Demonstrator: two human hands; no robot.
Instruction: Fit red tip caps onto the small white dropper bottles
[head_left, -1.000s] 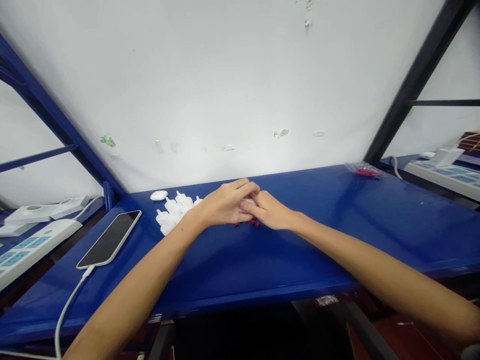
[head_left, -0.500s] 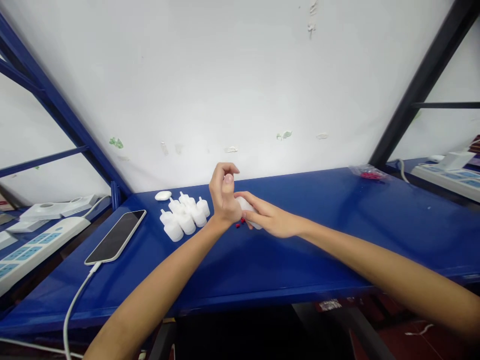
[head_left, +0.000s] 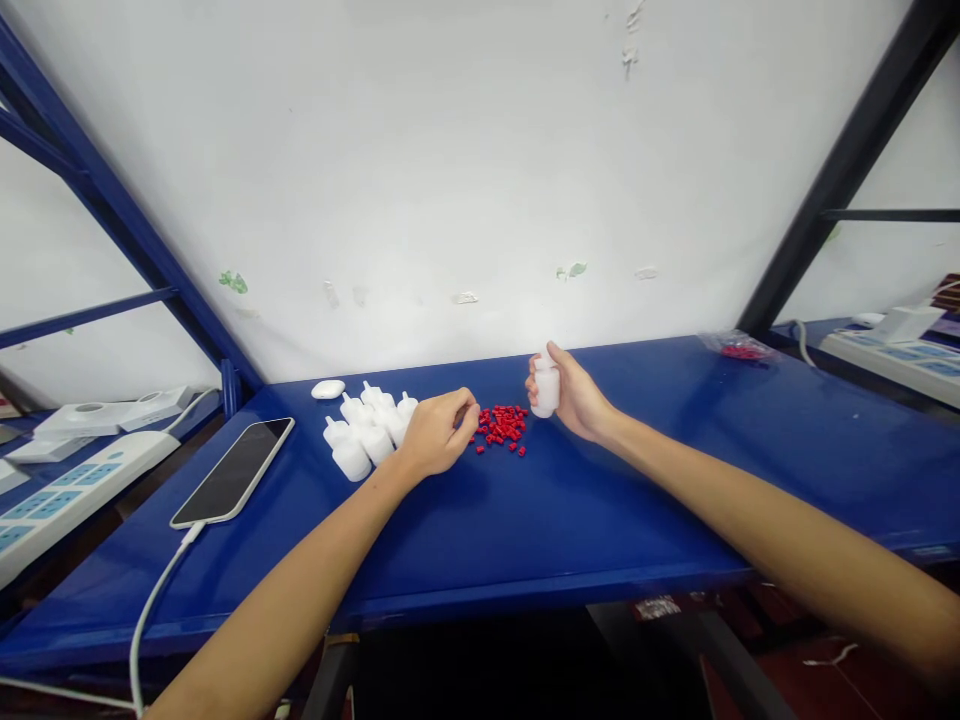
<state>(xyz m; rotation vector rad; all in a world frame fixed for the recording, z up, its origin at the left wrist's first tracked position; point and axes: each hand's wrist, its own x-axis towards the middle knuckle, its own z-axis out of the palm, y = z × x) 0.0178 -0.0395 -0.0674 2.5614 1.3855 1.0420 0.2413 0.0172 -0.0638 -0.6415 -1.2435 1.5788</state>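
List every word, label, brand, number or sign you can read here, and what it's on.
No readable text anywhere.
White bottle in the right hand: no lettering visible.
Grouped white bottles: none visible.
Red pieces: too small to tell.
Phone: screen dark, no text.
Left power strip: any markings too small to read.
Pale patch below the table edge: too blurred.

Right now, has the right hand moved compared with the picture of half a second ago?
Yes. The right hand, holding the white bottle, has moved rightward and upward in the view, judged against the pale green wall patch above it.
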